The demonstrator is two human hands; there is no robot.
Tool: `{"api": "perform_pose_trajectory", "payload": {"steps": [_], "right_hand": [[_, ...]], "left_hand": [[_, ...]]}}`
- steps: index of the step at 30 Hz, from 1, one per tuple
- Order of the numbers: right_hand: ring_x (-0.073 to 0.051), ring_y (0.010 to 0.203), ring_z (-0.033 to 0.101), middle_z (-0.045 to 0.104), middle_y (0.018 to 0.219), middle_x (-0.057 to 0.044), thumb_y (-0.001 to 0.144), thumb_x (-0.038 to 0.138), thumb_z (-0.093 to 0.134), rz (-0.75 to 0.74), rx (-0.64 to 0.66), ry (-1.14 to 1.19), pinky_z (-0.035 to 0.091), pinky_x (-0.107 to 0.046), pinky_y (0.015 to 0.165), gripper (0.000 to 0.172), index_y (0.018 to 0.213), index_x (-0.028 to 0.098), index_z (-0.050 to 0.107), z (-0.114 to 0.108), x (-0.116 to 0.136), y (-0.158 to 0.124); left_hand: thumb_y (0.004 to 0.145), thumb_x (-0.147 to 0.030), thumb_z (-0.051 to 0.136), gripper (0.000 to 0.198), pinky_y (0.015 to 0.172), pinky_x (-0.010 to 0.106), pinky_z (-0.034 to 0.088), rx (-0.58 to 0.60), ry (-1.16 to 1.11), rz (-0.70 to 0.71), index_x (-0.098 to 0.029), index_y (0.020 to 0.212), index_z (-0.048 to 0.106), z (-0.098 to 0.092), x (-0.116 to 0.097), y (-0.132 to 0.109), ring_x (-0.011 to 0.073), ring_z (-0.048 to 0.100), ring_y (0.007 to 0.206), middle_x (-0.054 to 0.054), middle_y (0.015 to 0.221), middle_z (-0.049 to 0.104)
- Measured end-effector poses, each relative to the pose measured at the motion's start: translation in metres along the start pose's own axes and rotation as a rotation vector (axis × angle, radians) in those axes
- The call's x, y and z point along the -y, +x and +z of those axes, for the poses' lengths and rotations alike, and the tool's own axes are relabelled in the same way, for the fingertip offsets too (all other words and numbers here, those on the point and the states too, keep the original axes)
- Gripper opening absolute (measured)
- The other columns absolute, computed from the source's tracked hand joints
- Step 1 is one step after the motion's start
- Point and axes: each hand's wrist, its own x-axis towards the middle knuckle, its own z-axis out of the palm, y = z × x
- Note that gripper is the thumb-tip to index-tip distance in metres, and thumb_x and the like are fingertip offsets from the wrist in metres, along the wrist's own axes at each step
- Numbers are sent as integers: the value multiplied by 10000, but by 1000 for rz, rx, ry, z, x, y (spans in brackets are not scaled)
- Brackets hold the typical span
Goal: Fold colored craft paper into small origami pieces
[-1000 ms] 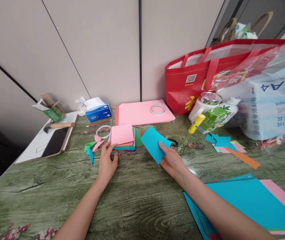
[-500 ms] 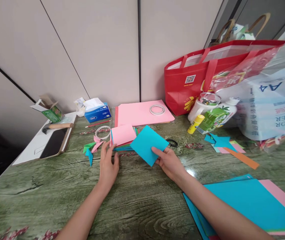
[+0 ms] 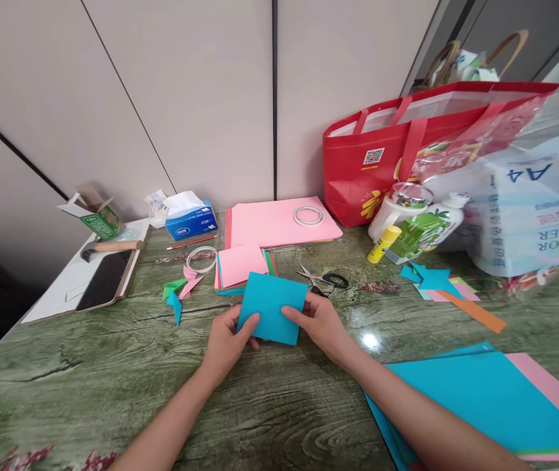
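A square sheet of blue paper [image 3: 273, 306] is held up between both hands over the table. My left hand [image 3: 230, 337] pinches its left edge, thumb in front and fingers behind. On the opposite side my right hand [image 3: 325, 324] grips the right edge the same way. Just behind the sheet lies a stack of small coloured papers [image 3: 240, 265], pink on top. Scissors [image 3: 325, 278] with black handles rest beyond my right hand, partly covered by it. Folded paper pieces [image 3: 181, 291] in green, pink and blue lie left of the stack, beside a roll of tape [image 3: 201, 260].
Large coloured sheets [image 3: 475, 399] lie under my right forearm. Paper scraps [image 3: 436, 281], a glue stick [image 3: 384, 244], a red bag [image 3: 362, 176] and a plastic paper bag [image 3: 529, 203] stand right. A tissue box [image 3: 191, 222], hammer [image 3: 112, 247] and phone [image 3: 105, 280] are left.
My right hand has brought the blue sheet left and nearer, turning it. My left hand has left the stack and taken hold of the sheet's left edge. The scissors now show.
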Motion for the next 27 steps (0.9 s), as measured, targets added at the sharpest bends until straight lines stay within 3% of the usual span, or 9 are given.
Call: {"api": "perform_pose_trajectory", "payload": {"steps": [4, 6, 9, 11, 15, 17, 22, 25, 27], "right_hand": [[-208, 724, 625, 672, 828, -46, 680, 360, 645, -14, -130, -86, 521, -325, 595, 487, 1096, 189, 459, -1, 3, -1], [-197, 651, 616, 666, 754, -28, 663, 358, 661, -18, -195, -148, 509, -302, 537, 609, 1176, 201, 372, 0, 4, -2], [-185, 615, 602, 648, 691, -3, 674, 353, 650, -50, -172, -184, 494, -284, 515, 732, 1279, 220, 261, 1, 7, -4], [-184, 642, 596, 649, 723, -16, 703, 353, 620, -80, -111, -227, 489, -284, 534, 661, 1277, 224, 318, 2, 8, -5], [-218, 826, 578, 640, 935, -51, 705, 359, 614, -125, -32, -420, 480, -320, 680, 325, 998, 218, 613, 0, 5, -5], [-231, 883, 563, 619, 1012, -43, 661, 342, 661, -132, -5, -438, 474, -330, 717, 370, 1012, 236, 611, -1, 3, -5], [-198, 762, 587, 643, 851, -29, 692, 275, 637, -124, -3, -275, 486, -315, 649, 676, 1290, 241, 323, 0, 3, -4], [-186, 750, 579, 633, 797, -30, 743, 291, 580, -163, -30, -254, 480, -306, 659, 378, 1102, 206, 497, -1, 4, -3], [-184, 778, 570, 622, 817, -39, 755, 297, 562, -226, -49, -284, 472, -310, 701, 165, 878, 189, 587, -2, 4, -2]], "left_hand": [[736, -399, 563, 285, 435, 252, 470, 156, -134, -55, -129, 826, 559, 2, -2, 0, 130, 562, 464, 52, 650, 663], [725, -388, 581, 432, 468, 275, 500, 87, -208, -2, -148, 1072, 492, 4, -2, 1, 146, 584, 556, 63, 792, 667], [717, -348, 604, 716, 547, 287, 512, -1, -291, 111, -244, 1318, 228, 4, -2, 1, 160, 593, 687, 62, 949, 636], [706, -326, 620, 720, 551, 261, 489, 6, -245, 143, -257, 1325, 258, 1, -1, 1, 156, 578, 686, 53, 923, 632], [657, -307, 666, 454, 369, 189, 307, 2, 79, 66, -194, 1092, 598, -4, 1, -1, 89, 390, 438, -29, 526, 495], [639, -298, 682, 457, 354, 189, 259, -27, 117, 49, -191, 1077, 610, -5, 2, -1, 82, 340, 414, -53, 470, 417], [656, -276, 676, 752, 533, 246, 448, -99, -184, 103, -216, 1315, 320, 0, 0, 1, 164, 551, 632, 26, 757, 626], [656, -257, 679, 874, 617, 285, 476, -137, -302, 126, -247, 1361, 162, 1, 0, 2, 187, 591, 727, 38, 842, 657], [647, -252, 683, 725, 591, 260, 462, -190, -224, 136, -229, 1291, 349, -1, 1, 3, 169, 584, 687, 28, 807, 651]]}}
